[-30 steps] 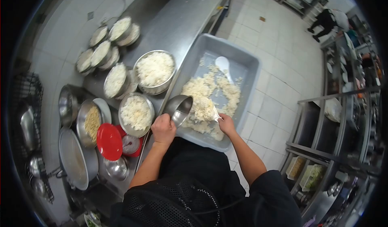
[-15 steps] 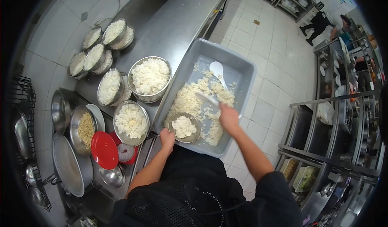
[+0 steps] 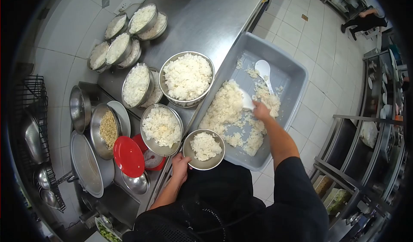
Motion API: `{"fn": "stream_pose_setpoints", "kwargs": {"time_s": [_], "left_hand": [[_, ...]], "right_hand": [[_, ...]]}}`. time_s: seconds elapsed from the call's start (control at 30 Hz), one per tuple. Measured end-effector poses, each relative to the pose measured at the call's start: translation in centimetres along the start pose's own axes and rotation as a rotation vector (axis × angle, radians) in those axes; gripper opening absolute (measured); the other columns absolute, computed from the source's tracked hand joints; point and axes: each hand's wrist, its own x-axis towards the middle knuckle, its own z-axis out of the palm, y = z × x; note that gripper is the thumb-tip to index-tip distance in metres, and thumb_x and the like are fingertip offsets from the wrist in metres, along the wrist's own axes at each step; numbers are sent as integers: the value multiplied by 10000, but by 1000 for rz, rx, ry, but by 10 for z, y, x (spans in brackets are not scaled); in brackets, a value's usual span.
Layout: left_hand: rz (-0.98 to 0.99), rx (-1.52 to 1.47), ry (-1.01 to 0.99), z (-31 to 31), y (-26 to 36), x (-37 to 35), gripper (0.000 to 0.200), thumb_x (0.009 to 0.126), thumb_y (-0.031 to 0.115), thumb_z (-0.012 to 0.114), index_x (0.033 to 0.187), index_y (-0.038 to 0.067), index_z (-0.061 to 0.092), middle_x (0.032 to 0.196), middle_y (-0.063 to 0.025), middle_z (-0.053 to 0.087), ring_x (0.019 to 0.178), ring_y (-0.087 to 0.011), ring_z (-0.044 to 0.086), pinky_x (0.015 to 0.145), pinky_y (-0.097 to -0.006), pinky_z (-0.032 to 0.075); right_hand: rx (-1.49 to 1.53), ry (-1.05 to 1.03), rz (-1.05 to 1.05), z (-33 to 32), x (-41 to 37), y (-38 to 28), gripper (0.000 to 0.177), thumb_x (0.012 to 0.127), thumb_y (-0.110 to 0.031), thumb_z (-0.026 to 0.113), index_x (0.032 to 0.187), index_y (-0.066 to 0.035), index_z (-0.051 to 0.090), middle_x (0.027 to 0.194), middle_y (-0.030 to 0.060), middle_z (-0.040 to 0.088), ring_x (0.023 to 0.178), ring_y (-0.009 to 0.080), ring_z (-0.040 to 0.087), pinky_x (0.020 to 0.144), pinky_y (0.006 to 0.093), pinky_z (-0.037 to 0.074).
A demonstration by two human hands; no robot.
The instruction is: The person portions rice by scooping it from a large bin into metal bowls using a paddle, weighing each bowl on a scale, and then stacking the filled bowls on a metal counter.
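Observation:
My left hand (image 3: 180,169) grips the rim of a metal bowl (image 3: 214,163), thumb on the edge. A mound of cooked rice (image 3: 205,147) lies inside it. The bowl is over the near left corner of a grey plastic tub (image 3: 293,97). With my right hand (image 3: 261,111) I hold a white rice paddle (image 3: 247,99), its blade against the rice pile (image 3: 226,102) in the tub. A second white rice paddle (image 3: 262,69) lies loose in the tub, blade toward the far side, its handle end close to scattered rice.
Heaped rice bowls stand on the steel counter (image 3: 191,22), a large one (image 3: 188,77) beside the tub. A red kitchen scale (image 3: 130,156), a bowl of brown crumbly food (image 3: 109,128) and pans are at left. Another person (image 3: 365,22) stands far right. Steel shelving (image 3: 340,143) lines the right.
The view has shifted, so the counter and tub appear differently placed. The held bowl is now nearer my body, toward the tub's corner. The right hand's paddle has moved into the rice pile.

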Motion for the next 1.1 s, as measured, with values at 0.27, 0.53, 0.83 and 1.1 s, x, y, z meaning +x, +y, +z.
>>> {"fn": "stream_pose_setpoints", "kwargs": {"time_s": [0.27, 0.53, 0.83, 1.1], "left_hand": [[40, 20, 48, 11, 7, -2, 59, 820, -2, 617, 878, -8, 620, 716, -76, 639, 506, -134, 562, 445, -242, 459], [241, 157, 237, 33, 7, -11, 216, 798, 3, 646, 680, 63, 476, 622, -33, 518, 455, -133, 516, 380, -282, 441], [280, 150, 134, 115, -12, 40, 172, 799, 6, 630, 708, 45, 489, 637, -43, 522, 484, -150, 533, 416, -326, 464], [302, 90, 120, 128, -36, 45, 209, 778, -6, 627, 672, 38, 452, 606, -33, 463, 526, -129, 458, 439, -350, 390]], "right_hand": [[296, -101, -200, 57, -69, 8, 534, 845, -62, 520, 1360, -125, 644, 1108, 172, 730, 1020, 290, 696, 928, 460, 512], [761, -362, 28, 43, -121, -48, 542, 910, 39, 531, 1431, -99, 581, 899, 50, 662, 710, 113, 597, 596, 283, 513], [22, 269, -403, -26, -250, -104, 530, 885, 26, 514, 1384, -135, 591, 932, 169, 608, 846, 413, 615, 818, 481, 529], [-145, 220, -309, -67, -308, -107, 562, 848, 19, 512, 1368, -173, 605, 984, 122, 566, 932, 340, 610, 796, 465, 518]]}}
